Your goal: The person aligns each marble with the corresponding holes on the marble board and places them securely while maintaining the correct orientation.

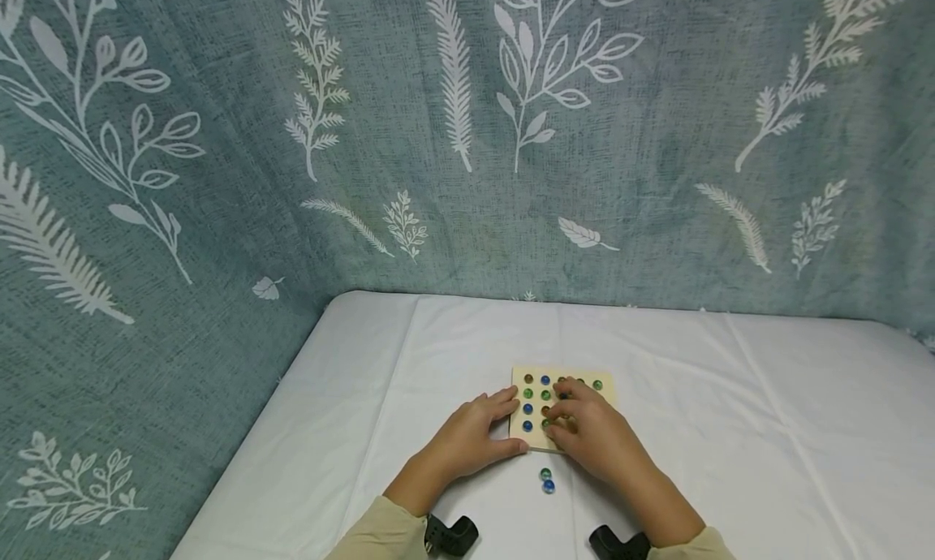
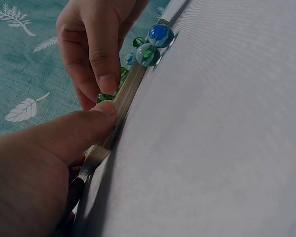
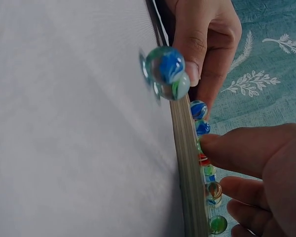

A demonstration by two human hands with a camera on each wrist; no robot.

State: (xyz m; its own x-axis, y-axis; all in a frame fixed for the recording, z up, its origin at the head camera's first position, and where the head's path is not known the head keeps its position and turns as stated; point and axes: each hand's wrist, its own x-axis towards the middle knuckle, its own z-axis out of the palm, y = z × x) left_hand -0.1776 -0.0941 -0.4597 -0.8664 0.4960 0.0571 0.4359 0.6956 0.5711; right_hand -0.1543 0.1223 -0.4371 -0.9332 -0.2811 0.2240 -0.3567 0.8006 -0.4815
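A pale wooden board (image 1: 536, 438) with rows of glass marbles lies on the white cloth. My left hand (image 1: 467, 438) grips its near left corner, thumb (image 2: 101, 116) on the front edge and fingers along the left side. Over the board, my right hand (image 1: 602, 438) pinches a green marble (image 3: 199, 144) in the front row between thumb and index finger; the fingers partly hide it. Its other fingers spread above the marbles behind. A loose green marble (image 1: 545, 474) and a blue marble (image 1: 549, 487) touch each other on the cloth before the board.
White cloth (image 1: 730, 430) covers the table around the board. Blue-green leaf-patterned fabric (image 1: 467, 178) hangs behind and to the left. Black wrist devices (image 1: 451, 536) sit at both sleeves. My right hand covers the board's right part.
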